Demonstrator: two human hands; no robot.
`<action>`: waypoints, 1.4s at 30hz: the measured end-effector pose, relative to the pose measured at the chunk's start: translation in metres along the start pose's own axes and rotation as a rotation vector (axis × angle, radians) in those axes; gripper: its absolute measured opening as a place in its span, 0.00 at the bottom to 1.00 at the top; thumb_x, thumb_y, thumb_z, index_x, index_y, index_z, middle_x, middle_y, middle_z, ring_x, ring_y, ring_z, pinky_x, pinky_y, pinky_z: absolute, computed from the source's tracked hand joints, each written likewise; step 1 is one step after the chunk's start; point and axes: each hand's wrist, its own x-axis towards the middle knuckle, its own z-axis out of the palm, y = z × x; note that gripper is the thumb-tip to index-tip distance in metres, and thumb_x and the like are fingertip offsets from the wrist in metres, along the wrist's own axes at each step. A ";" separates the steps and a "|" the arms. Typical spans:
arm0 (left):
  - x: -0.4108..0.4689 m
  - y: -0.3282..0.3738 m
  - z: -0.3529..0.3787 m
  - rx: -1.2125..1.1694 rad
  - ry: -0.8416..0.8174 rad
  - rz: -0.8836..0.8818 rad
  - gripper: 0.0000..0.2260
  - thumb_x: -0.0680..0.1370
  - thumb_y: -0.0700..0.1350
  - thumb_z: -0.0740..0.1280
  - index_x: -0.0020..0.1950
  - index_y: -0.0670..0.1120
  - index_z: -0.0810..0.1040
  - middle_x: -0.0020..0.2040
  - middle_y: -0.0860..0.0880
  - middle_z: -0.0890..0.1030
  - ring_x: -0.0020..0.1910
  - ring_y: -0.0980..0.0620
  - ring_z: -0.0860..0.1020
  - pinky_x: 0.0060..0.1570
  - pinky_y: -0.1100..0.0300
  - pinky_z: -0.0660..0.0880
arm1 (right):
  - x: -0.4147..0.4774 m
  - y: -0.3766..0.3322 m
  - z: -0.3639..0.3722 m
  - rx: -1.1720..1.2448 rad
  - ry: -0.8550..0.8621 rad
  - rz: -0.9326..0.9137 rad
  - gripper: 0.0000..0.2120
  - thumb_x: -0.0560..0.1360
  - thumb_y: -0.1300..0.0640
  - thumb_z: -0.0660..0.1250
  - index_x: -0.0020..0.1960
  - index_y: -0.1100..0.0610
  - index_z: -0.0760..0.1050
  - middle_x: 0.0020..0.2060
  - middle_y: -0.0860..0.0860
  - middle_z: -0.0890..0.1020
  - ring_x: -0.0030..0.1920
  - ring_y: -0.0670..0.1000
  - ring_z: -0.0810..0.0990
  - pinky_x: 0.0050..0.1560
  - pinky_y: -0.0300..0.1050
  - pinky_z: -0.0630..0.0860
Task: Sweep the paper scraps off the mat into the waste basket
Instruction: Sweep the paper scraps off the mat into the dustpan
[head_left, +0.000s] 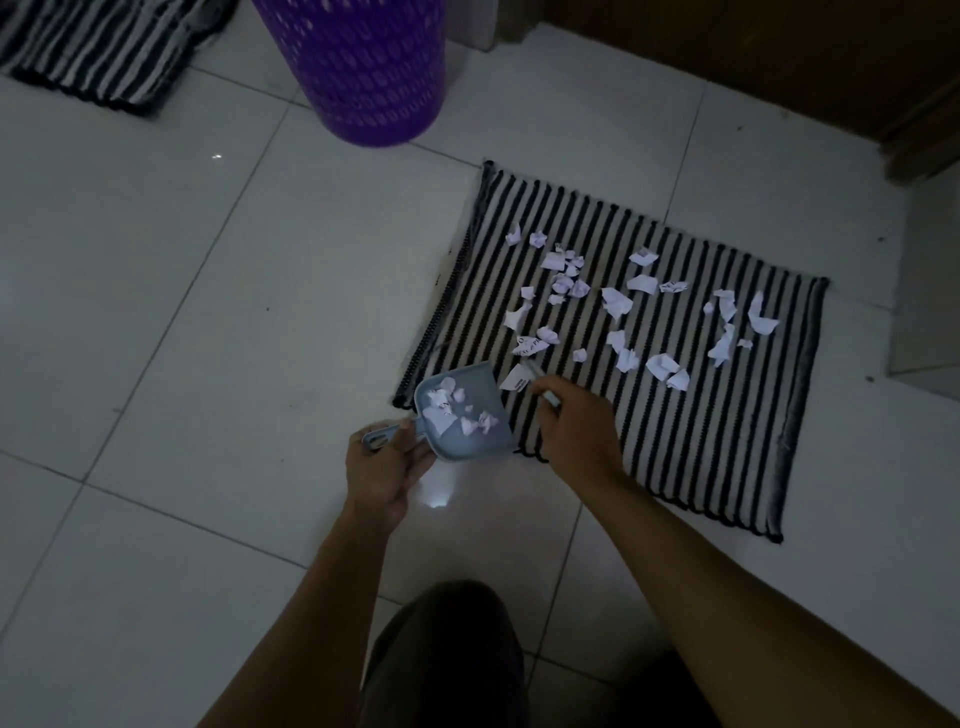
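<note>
A black-and-white striped mat (727, 415) lies on the tiled floor at the right, with several white paper scraps (618, 301) scattered over its far half. My left hand (387, 467) grips the handle of a grey-blue dustpan (467, 441) resting at the mat's near-left corner; several scraps lie in the pan. My right hand (571, 421) is closed on a small brush (543, 387), which touches a scrap at the pan's mouth. The purple perforated waste basket (363, 67) stands on the floor at the far left of the mat.
A second striped mat (98, 57) lies at the top left. Brown wooden furniture (779, 57) runs along the top right. My knee (447, 660) shows at the bottom centre. White floor tiles (182, 312) spread between basket and dustpan.
</note>
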 end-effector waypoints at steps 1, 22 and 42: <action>0.001 0.000 0.001 0.001 0.006 -0.006 0.06 0.82 0.38 0.65 0.47 0.40 0.79 0.46 0.38 0.85 0.42 0.44 0.85 0.46 0.49 0.84 | -0.002 -0.002 0.003 -0.001 -0.021 -0.014 0.08 0.78 0.64 0.61 0.47 0.56 0.79 0.29 0.51 0.77 0.26 0.43 0.71 0.26 0.41 0.69; 0.008 0.005 -0.002 0.013 -0.068 -0.008 0.08 0.82 0.39 0.65 0.57 0.35 0.78 0.50 0.36 0.85 0.45 0.43 0.85 0.45 0.50 0.84 | -0.013 -0.011 0.009 0.273 0.017 -0.010 0.09 0.77 0.58 0.67 0.56 0.52 0.79 0.49 0.49 0.84 0.45 0.44 0.83 0.38 0.37 0.80; 0.012 0.005 0.003 -0.004 -0.029 -0.038 0.09 0.80 0.45 0.69 0.57 0.42 0.79 0.55 0.40 0.85 0.50 0.45 0.85 0.52 0.45 0.82 | -0.002 -0.023 0.009 0.215 0.170 -0.012 0.10 0.79 0.52 0.64 0.57 0.53 0.79 0.42 0.46 0.82 0.38 0.32 0.78 0.32 0.25 0.73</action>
